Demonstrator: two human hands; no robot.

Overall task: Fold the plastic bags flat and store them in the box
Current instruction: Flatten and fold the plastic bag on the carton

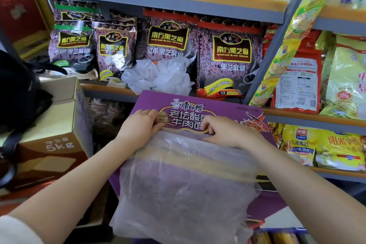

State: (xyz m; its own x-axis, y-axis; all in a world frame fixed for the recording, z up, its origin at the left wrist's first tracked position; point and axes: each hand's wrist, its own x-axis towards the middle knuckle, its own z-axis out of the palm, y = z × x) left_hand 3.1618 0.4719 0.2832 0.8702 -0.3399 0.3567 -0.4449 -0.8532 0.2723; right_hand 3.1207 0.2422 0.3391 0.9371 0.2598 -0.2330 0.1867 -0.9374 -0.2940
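Observation:
A translucent plastic bag (pixel 184 188) lies spread on top of a purple noodle carton (pixel 233 109). My left hand (pixel 138 127) grips the bag's far left corner with curled fingers. My right hand (pixel 221 130) pinches the bag's far edge toward the right. A heap of crumpled clear plastic bags (pixel 158 77) sits on the shelf just beyond the carton. An open brown cardboard box (pixel 59 125) marked 5kg stands to the left.
Grey metal shelves (pixel 277 45) hold dark sesame-paste packs (pixel 229 55) behind the heap and yellow oat packs (pixel 324 144) at the right. A black bag (pixel 17 93) rests on the brown box at the left edge.

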